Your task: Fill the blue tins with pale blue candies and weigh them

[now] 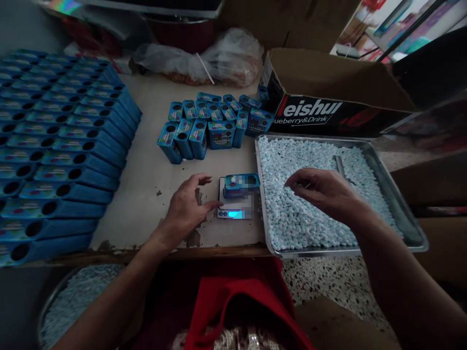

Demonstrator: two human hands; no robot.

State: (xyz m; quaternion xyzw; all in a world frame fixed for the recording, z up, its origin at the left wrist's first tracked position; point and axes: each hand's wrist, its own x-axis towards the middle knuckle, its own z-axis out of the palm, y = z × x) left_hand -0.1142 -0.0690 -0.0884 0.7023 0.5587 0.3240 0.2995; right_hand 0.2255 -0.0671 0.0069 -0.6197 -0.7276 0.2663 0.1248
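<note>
A small blue tin (pixel 241 185) lies on a pocket scale (pixel 235 210) with a lit blue display, near the table's front edge. My left hand (pixel 188 206) rests on the table just left of the scale, fingers spread, one fingertip touching the scale's edge. My right hand (pixel 323 192) hovers over a metal tray (pixel 408 228) filled with small pale blue candies (pixel 292 218), fingers pinched together; whether they hold candies is too small to tell.
A cluster of open blue tins (pixel 211 124) stands behind the scale. Rows of stacked blue tins (pixel 54 146) fill the left side. A cardboard box (pixel 328 92) and plastic bags (pixel 219 58) sit at the back. A round tray of candies (pixel 73 301) lies below left.
</note>
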